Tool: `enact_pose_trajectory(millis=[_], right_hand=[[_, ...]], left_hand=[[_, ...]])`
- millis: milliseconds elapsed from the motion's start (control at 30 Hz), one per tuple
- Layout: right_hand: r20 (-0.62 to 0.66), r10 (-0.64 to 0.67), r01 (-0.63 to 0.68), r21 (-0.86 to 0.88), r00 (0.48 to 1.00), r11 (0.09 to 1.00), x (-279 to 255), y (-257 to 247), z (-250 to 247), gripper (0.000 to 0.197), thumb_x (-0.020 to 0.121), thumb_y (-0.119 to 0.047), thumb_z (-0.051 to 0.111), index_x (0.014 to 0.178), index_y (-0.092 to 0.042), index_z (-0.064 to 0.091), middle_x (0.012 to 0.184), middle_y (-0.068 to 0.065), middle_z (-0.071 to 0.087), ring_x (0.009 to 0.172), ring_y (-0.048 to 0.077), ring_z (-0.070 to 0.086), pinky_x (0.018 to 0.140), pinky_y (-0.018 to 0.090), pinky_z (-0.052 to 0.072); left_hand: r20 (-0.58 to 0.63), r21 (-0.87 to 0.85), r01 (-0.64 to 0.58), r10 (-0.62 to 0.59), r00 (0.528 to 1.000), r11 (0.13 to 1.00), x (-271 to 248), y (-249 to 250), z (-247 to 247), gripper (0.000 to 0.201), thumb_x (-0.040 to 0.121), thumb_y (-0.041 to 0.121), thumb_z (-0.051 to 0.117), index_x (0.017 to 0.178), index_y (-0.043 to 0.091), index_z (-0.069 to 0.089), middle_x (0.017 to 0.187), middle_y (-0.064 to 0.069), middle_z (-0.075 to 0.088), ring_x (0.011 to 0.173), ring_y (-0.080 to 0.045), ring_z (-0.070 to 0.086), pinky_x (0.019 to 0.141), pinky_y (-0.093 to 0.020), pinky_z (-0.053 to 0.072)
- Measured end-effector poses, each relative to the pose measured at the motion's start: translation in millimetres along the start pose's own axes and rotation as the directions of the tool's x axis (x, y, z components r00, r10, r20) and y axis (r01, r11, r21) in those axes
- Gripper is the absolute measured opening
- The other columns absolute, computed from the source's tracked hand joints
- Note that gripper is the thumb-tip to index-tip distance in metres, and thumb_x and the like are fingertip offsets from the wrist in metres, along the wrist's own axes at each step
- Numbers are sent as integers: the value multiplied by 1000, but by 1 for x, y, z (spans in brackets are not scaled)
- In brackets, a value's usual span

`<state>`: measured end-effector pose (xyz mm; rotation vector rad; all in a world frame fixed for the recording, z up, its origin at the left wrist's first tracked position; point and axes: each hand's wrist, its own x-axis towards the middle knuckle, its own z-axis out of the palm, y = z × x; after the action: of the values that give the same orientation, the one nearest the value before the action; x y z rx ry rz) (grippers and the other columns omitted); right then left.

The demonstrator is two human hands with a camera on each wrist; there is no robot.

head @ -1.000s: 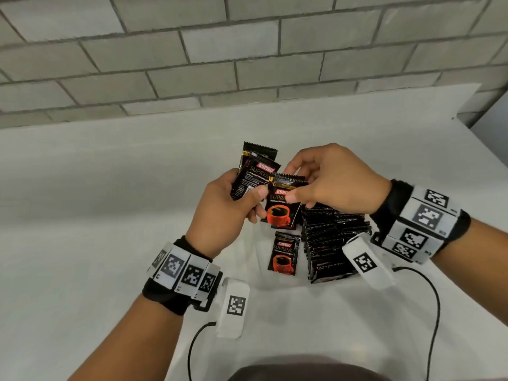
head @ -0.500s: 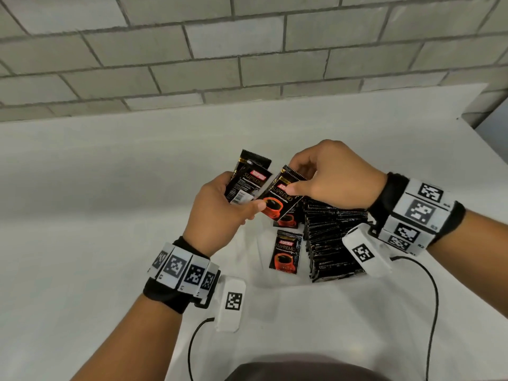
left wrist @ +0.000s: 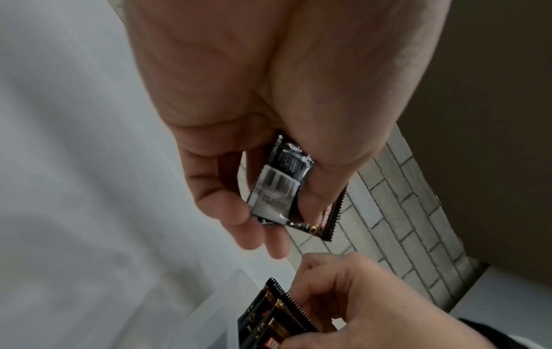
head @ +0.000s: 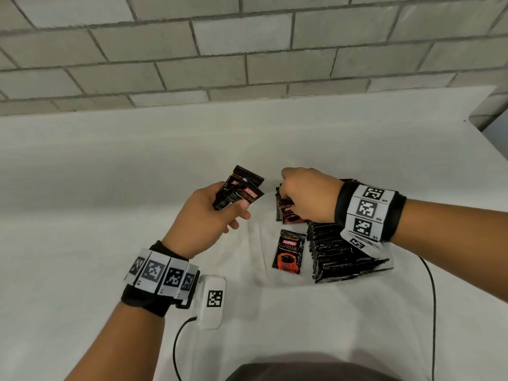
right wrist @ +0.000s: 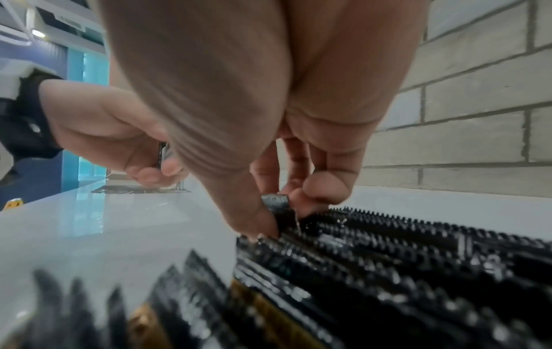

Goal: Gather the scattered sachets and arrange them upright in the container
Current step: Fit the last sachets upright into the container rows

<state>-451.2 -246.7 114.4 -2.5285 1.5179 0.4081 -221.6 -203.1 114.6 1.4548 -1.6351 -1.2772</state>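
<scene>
My left hand (head: 220, 213) grips a small fan of black coffee sachets (head: 242, 191) above the white table; the left wrist view shows a barcode on the back of one held sachet (left wrist: 278, 186). My right hand (head: 305, 196) is lowered over the clear container (head: 264, 251) and pinches the top edge of one sachet (right wrist: 279, 207) between thumb and fingers, at the far end of a dense row of upright sachets (head: 343, 251). One sachet (head: 288, 251) stands apart at the container's left side. Another (head: 288, 215) stands just under my right hand.
A grey block wall (head: 247, 50) runs along the back of the white table (head: 110, 174). The table's right edge (head: 492, 127) drops off near the corner. Sensor cables (head: 433, 312) trail from both wrists toward my body.
My right hand took one sachet from the left hand's fan and carried it right and down into the container. The left hand stayed put with the others.
</scene>
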Motion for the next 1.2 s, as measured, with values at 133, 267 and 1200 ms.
enact_pose_trajectory(millis=[133, 267, 1200], right_hand=[[-28, -16, 16, 9, 999, 1000, 0, 2, 0, 25, 90, -6, 60, 114, -13, 63, 105, 5, 53, 79, 19, 45, 52, 24, 25], [-108, -17, 30, 124, 994, 992, -4, 5, -4, 43, 81, -13, 76, 117, -18, 52, 105, 3, 53, 86, 23, 54, 64, 33, 41], [-324, 321, -46, 636, 890, 770, -63, 51, -44, 17, 86, -22, 73, 101, -23, 67, 83, -5, 71, 66, 2, 60, 70, 28, 53]], left_hand=[[5, -16, 0, 0, 1000, 1000, -1, 0, 1, 15, 98, 22, 68, 112, 18, 69, 88, -2, 79, 68, -15, 68, 61, -27, 53], [4, -38, 1, -1, 1000, 999, -2, 0, 2, 16, 98, 21, 67, 114, 18, 69, 89, -3, 79, 68, -15, 68, 60, -26, 52], [473, 693, -484, 170, 865, 535, -1, 7, 67, 18, 99, 25, 55, 96, 24, 73, 91, 8, 71, 84, -12, 58, 82, -30, 47]])
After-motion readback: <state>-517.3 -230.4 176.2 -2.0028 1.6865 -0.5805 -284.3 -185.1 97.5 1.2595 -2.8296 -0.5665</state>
